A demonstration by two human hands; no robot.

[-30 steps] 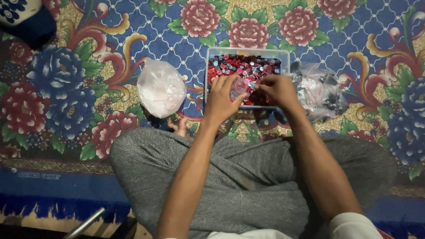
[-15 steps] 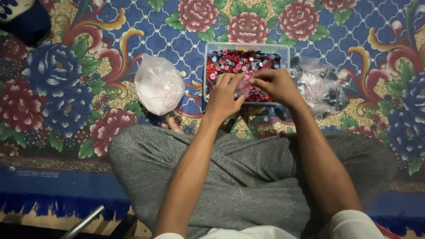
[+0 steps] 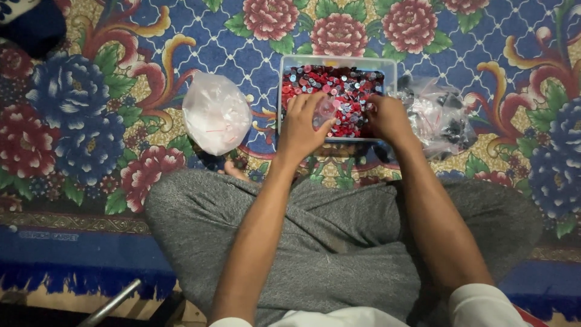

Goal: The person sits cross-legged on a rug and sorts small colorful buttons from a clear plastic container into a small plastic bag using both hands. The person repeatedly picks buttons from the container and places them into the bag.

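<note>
A clear rectangular plastic tray (image 3: 391, 68) sits on the carpet ahead of my crossed legs, filled with several small red, pink and grey pieces (image 3: 345, 85). My left hand (image 3: 302, 124) rests at the tray's near edge and pinches a small clear plastic bag (image 3: 325, 111). My right hand (image 3: 387, 118) is in the tray's near right part, fingers curled down into the pieces; what they hold is hidden.
A tied white plastic bag (image 3: 216, 112) lies left of the tray. A crumpled clear bag with dark pieces (image 3: 440, 115) lies to its right. A floral carpet (image 3: 91, 121) covers the floor. A dark cushion (image 3: 30, 24) sits far left; a metal bar (image 3: 112, 303) at bottom left.
My hands have drawn slightly apart. The right hand shifted right into the pieces while the left kept the small clear bag.
</note>
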